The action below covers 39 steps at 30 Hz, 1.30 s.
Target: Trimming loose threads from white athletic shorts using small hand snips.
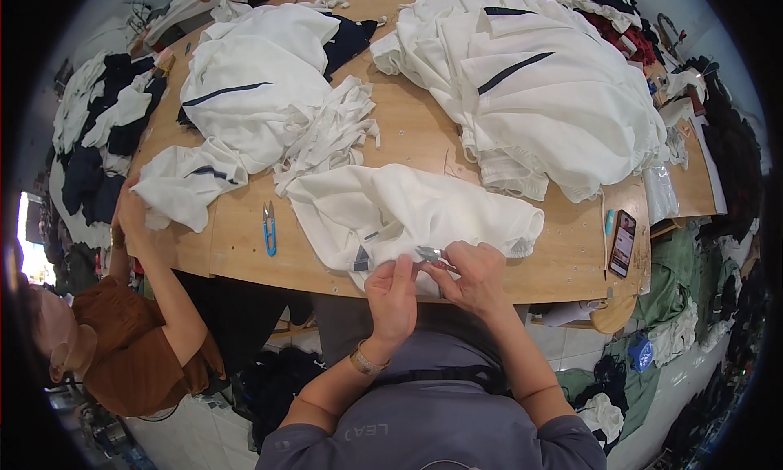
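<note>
In front of me on the table lies a white garment (424,197) with small dark navy trim at its near edge. My left hand (393,297) pinches the garment's near edge between thumb and fingers. My right hand (475,276) is closed around a small pair of thread snips (436,258), its blades against the cloth beside my left fingertips. What exactly the blades touch is too small to make out. A second pair of thread snips (269,229), with blue handles, rests on the table to the left.
Piles of white garments with navy stripes (563,103) (253,70) cover the far table (408,119). White strips (330,123) lie between. A phone (622,243) is near the right edge. At left, a co-worker in a brown top (130,348) handles a white piece (183,180).
</note>
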Tool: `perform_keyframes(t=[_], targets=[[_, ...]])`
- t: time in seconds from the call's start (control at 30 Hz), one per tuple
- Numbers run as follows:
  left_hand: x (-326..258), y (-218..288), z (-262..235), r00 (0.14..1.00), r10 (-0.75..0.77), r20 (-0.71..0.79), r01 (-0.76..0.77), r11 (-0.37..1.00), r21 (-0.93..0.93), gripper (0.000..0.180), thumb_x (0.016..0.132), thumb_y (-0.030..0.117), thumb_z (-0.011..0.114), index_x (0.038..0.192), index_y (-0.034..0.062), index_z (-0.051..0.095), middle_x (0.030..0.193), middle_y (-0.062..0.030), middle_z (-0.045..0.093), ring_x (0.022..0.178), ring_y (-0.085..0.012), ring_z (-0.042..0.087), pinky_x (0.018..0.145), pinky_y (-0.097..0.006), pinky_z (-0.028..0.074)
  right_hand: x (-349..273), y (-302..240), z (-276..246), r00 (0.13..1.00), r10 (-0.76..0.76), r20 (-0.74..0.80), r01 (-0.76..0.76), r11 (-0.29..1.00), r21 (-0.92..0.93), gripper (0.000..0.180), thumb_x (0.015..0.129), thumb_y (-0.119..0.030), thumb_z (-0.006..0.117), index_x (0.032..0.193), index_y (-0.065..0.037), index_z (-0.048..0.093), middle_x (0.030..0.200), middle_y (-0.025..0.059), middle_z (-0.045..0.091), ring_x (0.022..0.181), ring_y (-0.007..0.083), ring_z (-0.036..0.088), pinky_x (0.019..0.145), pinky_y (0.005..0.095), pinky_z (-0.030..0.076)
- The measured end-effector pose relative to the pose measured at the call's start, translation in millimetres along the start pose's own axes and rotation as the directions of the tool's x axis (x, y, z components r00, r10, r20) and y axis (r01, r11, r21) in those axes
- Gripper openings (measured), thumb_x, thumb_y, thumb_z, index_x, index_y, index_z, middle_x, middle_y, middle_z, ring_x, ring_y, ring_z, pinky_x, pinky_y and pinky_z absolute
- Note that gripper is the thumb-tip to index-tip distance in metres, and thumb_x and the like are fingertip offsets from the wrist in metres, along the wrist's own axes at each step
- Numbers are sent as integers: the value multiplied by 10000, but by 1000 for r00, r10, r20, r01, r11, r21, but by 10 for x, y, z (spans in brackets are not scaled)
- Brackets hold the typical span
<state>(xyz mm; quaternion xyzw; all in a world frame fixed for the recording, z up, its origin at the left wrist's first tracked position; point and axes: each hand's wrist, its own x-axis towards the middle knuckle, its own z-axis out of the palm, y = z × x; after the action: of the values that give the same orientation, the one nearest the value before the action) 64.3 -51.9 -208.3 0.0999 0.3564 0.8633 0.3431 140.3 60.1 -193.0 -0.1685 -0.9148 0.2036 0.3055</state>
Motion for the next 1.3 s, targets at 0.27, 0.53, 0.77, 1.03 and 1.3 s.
perform_keyframes(t=[0.27,0.53,0.77,1.03,1.3], targets=[[-8,-30,-11,999,39,-35,-36,994,105,185,902,96,500,912,-60,599,913,-69,612,819,-99,546,765,-238,431,15,8,-5,1000,-14,-1,14,999,-51,370,737,-374,658,592,-104,451,505,9,463,430,190,450,433,285,304],[12,17,-44,1000,-26,15,25,999,36,244,938,153,418,956,-15,592,964,-109,618,894,-163,590,808,-302,463,43,-126,43,990,132,-53,-90,871,484,313,698,-28,676,894,-11,432,893,147,525,733,238,522,592,283,439],[88,298,-21,991,-108,82,34,787,616,279,932,192,436,996,-49,563,963,-124,616,903,-158,599,666,-240,467,71,5,131,958,280,59,-257,749,611,210,758,67,537,892,-23,404,820,103,527,712,169,504,628,241,414],[356,391,-126,913,112,392,-407,291,866,338,731,86,684,1037,14,561,849,-93,555,848,-161,498,708,-242,403,146,67,70,852,464,243,-412,307,858,211,872,-95,542,799,-83,344,708,-27,448,608,28,351,533,170,308],[392,353,-125,995,-25,98,-7,949,315,154,946,162,409,865,46,471,782,41,481,720,-19,405,656,-174,350,216,96,-12,849,423,315,-424,193,885,254,855,-63,554,797,-98,309,681,-31,402,596,26,313,510,177,249]])
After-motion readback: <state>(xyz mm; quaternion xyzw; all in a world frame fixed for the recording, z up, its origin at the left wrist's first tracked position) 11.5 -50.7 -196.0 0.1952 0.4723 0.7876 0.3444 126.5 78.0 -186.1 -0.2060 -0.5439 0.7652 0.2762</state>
